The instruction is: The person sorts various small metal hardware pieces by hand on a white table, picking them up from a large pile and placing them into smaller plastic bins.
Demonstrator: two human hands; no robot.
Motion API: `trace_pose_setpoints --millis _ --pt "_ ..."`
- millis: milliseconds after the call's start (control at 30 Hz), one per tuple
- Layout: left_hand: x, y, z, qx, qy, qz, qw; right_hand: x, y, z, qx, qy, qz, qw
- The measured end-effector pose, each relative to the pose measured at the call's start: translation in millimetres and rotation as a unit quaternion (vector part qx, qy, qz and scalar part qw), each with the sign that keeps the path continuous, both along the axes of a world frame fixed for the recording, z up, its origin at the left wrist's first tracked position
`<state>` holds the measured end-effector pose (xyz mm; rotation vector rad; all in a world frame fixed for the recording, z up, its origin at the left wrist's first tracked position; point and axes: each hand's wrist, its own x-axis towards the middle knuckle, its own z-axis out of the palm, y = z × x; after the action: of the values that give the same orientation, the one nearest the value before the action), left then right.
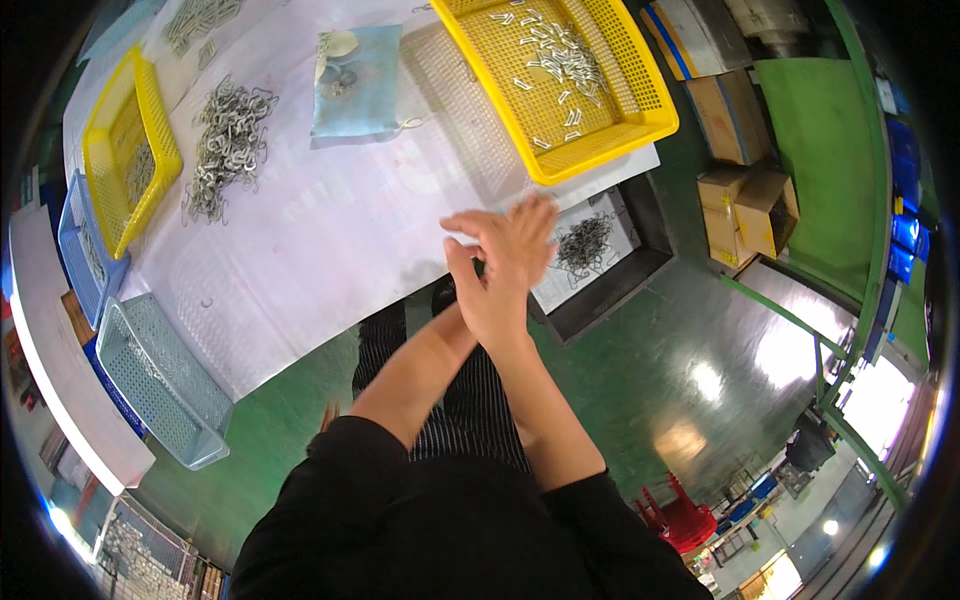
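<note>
My forearms cross in front of the table's near edge. My right hand (490,285) lies over the left, thumb and forefinger apart with nothing between them. Partly covered by it, my left hand (538,222) reaches to the right; its fingers look stretched out, though motion blurs them. Neither hand shows anything held. Nearest to them is an open dark drawer or tray (612,300) below the table edge, with a heap of dark wire pieces (586,243) on a white sheet. Beyond the hands, a yellow basket (655,125) holds many small silvery metal pieces (565,60).
On the white-covered table (290,290) lie a pile of metal hooks (230,145) and a pale blue plastic bag (375,85). A smaller yellow basket (112,210), a blue basket (85,250) and a grey-blue basket (170,385) line the left. Cardboard boxes (745,215) stand at right.
</note>
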<state>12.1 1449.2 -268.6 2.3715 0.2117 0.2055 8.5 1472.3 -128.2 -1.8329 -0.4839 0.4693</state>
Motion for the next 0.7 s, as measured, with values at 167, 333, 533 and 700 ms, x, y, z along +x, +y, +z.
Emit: trace_pose_setpoints --millis 167,333,533,700 --pt "13 -48 -5 -0.063 -0.063 -0.08 0.993 -3 -49 -11 -0.033 -0.054 -0.053 0.997" --pt "-41 25 17 -0.008 0.059 -0.202 0.978 -13 -144 -100 -0.306 -0.107 -0.06 0.944" --pt "-135 133 66 -0.042 0.118 -0.114 0.985 -41 -164 -155 -0.452 -0.037 0.11 0.884" --pt "-192 184 131 -0.047 0.167 0.01 0.985 -46 -140 -177 -0.435 -0.012 0.102 0.895"
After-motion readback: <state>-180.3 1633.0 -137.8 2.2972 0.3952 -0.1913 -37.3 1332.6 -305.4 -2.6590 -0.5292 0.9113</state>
